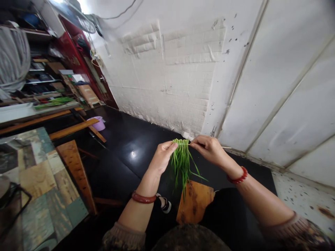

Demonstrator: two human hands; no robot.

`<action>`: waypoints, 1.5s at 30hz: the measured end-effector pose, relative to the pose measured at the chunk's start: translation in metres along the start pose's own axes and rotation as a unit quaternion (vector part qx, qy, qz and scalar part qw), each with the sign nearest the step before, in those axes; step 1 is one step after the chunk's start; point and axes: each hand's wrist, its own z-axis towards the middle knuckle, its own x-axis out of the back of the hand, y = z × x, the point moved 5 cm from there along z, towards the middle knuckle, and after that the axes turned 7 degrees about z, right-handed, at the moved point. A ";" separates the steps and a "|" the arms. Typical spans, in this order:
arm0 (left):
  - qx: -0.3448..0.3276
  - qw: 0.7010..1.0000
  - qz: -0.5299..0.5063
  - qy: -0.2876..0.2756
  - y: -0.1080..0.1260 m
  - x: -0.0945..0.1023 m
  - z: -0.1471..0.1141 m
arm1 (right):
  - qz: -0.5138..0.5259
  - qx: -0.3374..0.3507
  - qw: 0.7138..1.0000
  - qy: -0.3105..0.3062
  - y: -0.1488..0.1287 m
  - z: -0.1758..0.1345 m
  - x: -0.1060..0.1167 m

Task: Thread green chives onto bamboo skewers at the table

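A row of green chives [182, 162] hangs folded along a thin wooden skewer [227, 147], their long loose ends dangling. My left hand [161, 157] pinches the chives at the left end of the row, thumb toward me. On the other side, my right hand [209, 148] is closed around the skewer, whose bare end sticks out to the right past the hand. A few longer leaves splay to the lower right. How far the skewer reaches inside my left fingers is hidden.
A wooden bench seat [195, 200] is below the chives. To the left stand a patchwork-topped table [39, 184] and wooden benches [74, 129], with a purple bucket [98, 123] behind. More green leaves [59, 101] lie at the far left. A white wall [183, 80] rises ahead.
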 end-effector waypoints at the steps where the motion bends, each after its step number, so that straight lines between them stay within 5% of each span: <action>1: -0.003 1.000 0.009 0.003 0.001 0.001 -0.001 | -0.002 0.004 1.000 0.001 -0.002 0.000 0.000; 13: -0.017 0.999 -0.014 -0.049 0.009 0.000 0.000 | -0.008 -0.018 1.000 -0.007 -0.006 0.008 0.007; 23: -0.031 0.993 0.101 -0.055 0.009 0.008 0.009 | -0.015 -0.032 0.999 -0.016 0.011 0.018 0.009; 30: -0.002 0.997 0.026 -0.071 0.013 0.000 0.011 | -0.004 -0.021 1.000 -0.004 0.003 0.020 0.004; 45: 0.023 0.999 -0.028 0.013 0.010 -0.014 0.018 | -0.047 -0.002 0.999 0.016 0.001 0.008 0.011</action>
